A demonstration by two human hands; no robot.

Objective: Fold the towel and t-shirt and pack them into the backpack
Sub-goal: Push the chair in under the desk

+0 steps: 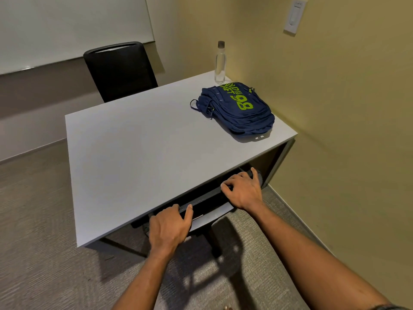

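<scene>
A navy backpack (238, 109) with lime-green lettering lies flat on the far right part of the white table (138, 153). No towel or t-shirt shows anywhere. My left hand (169, 227) grips the top edge of a black chair back (205, 203) tucked under the table's near edge. My right hand (242, 189) holds the same chair back further right, fingers curled over its top. Both hands are well in front of the backpack and apart from it.
A clear bottle (220, 63) stands upright at the table's far right corner, just behind the backpack. A second black chair (120, 70) stands beyond the far edge. A yellow wall (335, 108) runs close along the right side. Grey carpet covers the floor.
</scene>
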